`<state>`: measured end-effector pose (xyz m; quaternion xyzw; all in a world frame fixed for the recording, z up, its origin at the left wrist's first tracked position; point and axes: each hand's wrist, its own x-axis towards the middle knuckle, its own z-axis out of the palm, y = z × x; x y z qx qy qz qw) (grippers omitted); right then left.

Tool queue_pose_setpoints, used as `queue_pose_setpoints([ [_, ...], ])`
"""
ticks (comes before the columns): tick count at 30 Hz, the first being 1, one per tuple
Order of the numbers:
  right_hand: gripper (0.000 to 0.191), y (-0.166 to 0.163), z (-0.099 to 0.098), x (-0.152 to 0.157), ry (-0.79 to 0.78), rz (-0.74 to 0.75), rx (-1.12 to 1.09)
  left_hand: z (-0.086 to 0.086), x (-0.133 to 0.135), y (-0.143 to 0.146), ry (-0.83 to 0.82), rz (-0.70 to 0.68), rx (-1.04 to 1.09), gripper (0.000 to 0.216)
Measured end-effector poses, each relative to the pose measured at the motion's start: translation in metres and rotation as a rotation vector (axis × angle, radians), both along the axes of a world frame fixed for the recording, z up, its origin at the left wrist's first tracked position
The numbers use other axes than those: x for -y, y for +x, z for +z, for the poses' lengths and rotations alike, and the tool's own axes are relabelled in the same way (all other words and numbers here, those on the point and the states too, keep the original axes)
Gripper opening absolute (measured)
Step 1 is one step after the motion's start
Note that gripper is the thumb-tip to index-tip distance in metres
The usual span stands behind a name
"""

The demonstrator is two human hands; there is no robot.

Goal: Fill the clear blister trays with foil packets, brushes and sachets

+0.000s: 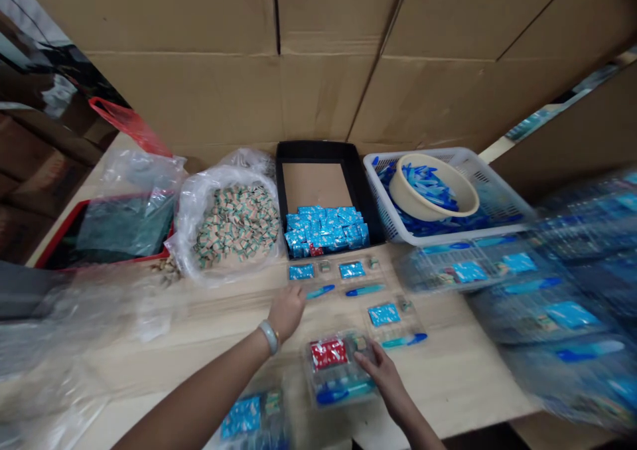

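My left hand, with a pale bangle at the wrist, has its fingers bunched at the left end of a blue pen; what they pinch is hidden. My right hand grips the right side of a clear plastic tray, thumb on top. In this tray lie a red packet, a small tan-and-green piece and a blue pen. Similar clear trays with blue packets and pens lie just beyond. Another filled tray is at the bottom edge, partly behind my left forearm.
A plastic bag of small tan-and-green pieces, a black box of blue packets, and a white basket holding a cream bowl of pens line the back. Blurred stacked trays stand right; a red-rimmed tray sits left.
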<state>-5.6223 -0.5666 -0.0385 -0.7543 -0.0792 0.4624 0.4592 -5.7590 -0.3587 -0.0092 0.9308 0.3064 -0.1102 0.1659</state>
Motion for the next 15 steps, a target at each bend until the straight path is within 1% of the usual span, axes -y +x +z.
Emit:
queue_pose_setpoints([
  [2, 0.048, 0.001, -0.002, 0.002, -0.008, -0.016, -0.007, 0.007, -0.012, 0.005, 0.001, 0.031, 0.027, 0.024],
  [3, 0.048, 0.001, -0.004, 0.003, -0.01, -0.028, -0.008, 0.01, -0.013, 0.004, -0.019, 0.057, 0.061, 0.025],
  [5, 0.049, 0.001, -0.007, 0.005, -0.007, -0.049, -0.027, 0.012, -0.006, -0.003, -0.131, 0.163, 0.132, 0.027],
  [6, 0.049, 0.0, -0.008, 0.006, -0.004, -0.059, -0.045, 0.012, 0.002, -0.009, -0.248, 0.228, 0.135, 0.028],
  [7, 0.05, 0.0, -0.01, 0.006, -0.001, -0.071, -0.066, 0.011, 0.012, -0.016, -0.409, 0.294, 0.114, 0.03],
  [9, 0.05, -0.002, -0.011, 0.004, 0.013, -0.081, -0.104, 0.005, 0.035, -0.029, -0.78, 0.443, 0.079, 0.039],
  [10, 0.05, -0.002, -0.01, 0.002, 0.03, -0.075, -0.115, 0.001, 0.046, -0.034, -0.946, 0.536, 0.099, 0.042],
  [11, 0.05, -0.003, -0.008, -0.001, 0.054, -0.064, -0.122, -0.002, 0.055, -0.038, -1.071, 0.643, 0.155, 0.048],
  [12, 0.05, -0.003, -0.006, -0.005, 0.082, -0.053, -0.124, -0.006, 0.062, -0.04, -1.145, 0.757, 0.238, 0.058],
  [13, 0.051, -0.003, -0.003, -0.009, 0.111, -0.039, -0.124, -0.009, 0.067, -0.041, -1.168, 0.861, 0.322, 0.07],
  [14, 0.051, -0.002, 0.001, -0.014, 0.134, -0.027, -0.123, -0.012, 0.069, -0.04, -1.157, 0.937, 0.387, 0.079],
  [15, 0.051, -0.001, 0.004, -0.019, 0.152, -0.021, -0.117, -0.013, 0.068, -0.038, -1.121, 0.976, 0.437, 0.084],
])
